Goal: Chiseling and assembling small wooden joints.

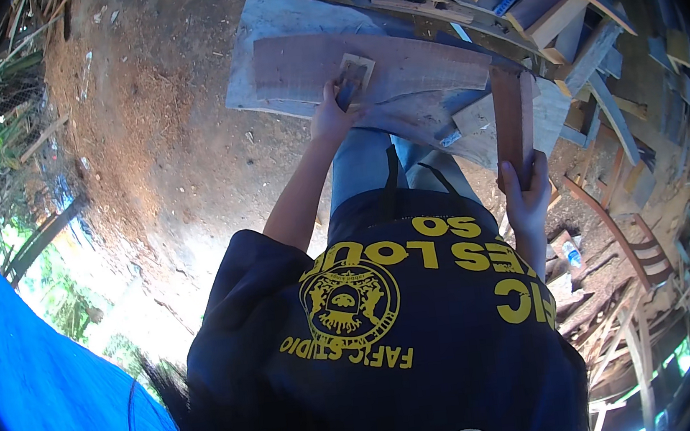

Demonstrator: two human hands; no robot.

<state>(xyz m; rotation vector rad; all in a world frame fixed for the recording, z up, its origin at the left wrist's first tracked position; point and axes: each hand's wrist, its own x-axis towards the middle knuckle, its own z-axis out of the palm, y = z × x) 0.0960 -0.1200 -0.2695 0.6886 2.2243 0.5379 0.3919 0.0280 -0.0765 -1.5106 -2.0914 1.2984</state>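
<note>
1. Pressing a small sanding block (353, 77) onto the long curved plank (372, 74), your left hand (333, 116) has its grip closed around the block's near end.
2. Your plank lies on the worktop (261, 56), its long axis running left to right across the view.
3. Your right hand (525, 196) clamps the near end of a reddish wooden piece (513, 118) that points away from you.
4. Your fingers on the block are partly hidden; its underside is hard to make out.
5. Rough offcuts (578, 31) pile beyond; dusty earth floor (160, 134) lies left
</note>
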